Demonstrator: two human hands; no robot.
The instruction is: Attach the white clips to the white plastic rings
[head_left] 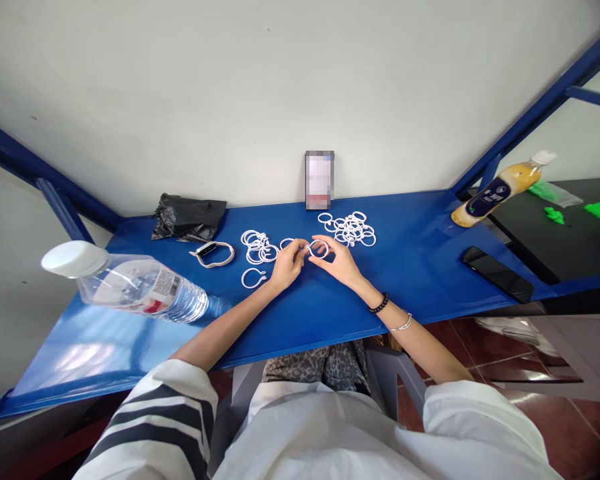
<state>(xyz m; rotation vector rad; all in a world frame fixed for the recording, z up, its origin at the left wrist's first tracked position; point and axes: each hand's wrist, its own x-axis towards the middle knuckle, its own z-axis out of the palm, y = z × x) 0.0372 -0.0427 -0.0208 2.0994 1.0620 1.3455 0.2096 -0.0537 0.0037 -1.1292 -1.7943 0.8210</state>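
Note:
Both my hands meet over the middle of the blue table (300, 313). My left hand (287, 263) and my right hand (337, 261) pinch the same white plastic ring (319, 249) from either side. A pile of several white rings (351, 228) lies just beyond my right hand. Another cluster of linked white rings (259, 248) lies beyond my left hand, with a single open ring (253, 278) nearer to me.
A clear water bottle (130, 283) stands at the left. A white-strapped watch (213, 253) and a black bag (187, 217) lie at the back left. A small box (319, 180) leans on the wall. A juice bottle (500, 190) and a dark phone (497, 273) are at the right.

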